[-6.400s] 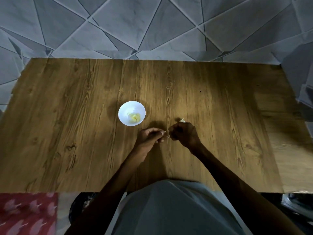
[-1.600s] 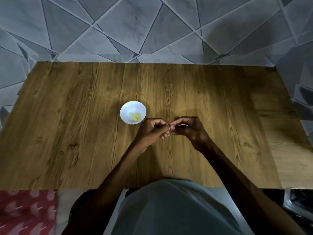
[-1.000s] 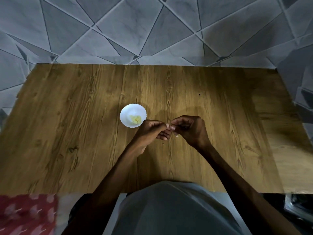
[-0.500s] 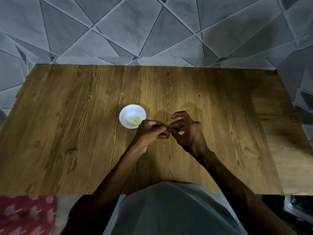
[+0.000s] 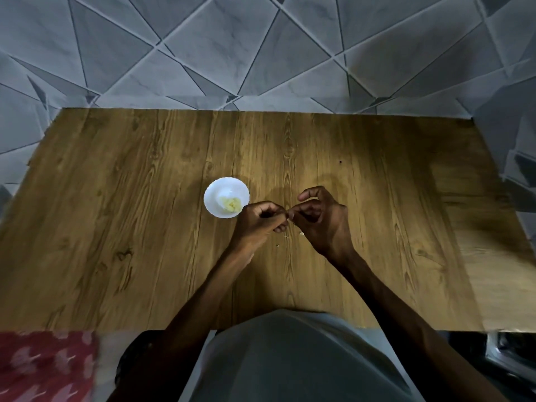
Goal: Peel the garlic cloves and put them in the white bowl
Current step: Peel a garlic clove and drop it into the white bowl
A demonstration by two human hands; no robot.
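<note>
Two bare hands meet fingertip to fingertip above the wooden table (image 5: 139, 204), just right of the white bowl (image 5: 213, 189) and a little nearer the person. The left hand (image 5: 259, 221) lies knuckles up, its fingers curled under and its thumb and forefinger closed in a pinch that points right. The right hand (image 5: 324, 220) faces it with the back of the hand turned towards the camera; its forefinger arches high in a loop, while the thumb and the fingers below it bend inward to meet the left hand's tips. Between those tips only a pale sliver shows, the garlic clove (image 5: 289, 217), gripped from both sides and mostly hidden by the fingers, so whether it has its skin on cannot be told. Both forearms run bare from the bottom of the view, the left slanting up from the lower left and the right from the lower right, so they form a narrow wedge over the person's grey shirt (image 5: 290, 361). The bowl's near right rim sits just beside the left knuckles, and inside it a small heap of yellowish peeled cloves (image 5: 231, 203) rests towards the near side. A few pale skin flecks (image 5: 301, 233) lie on the wood below the hands. Grey triangular tiles (image 5: 261, 53) lie beyond the table's far edge, and a blurred red patterned cloth (image 5: 43, 367) fills the lower left corner.
</note>
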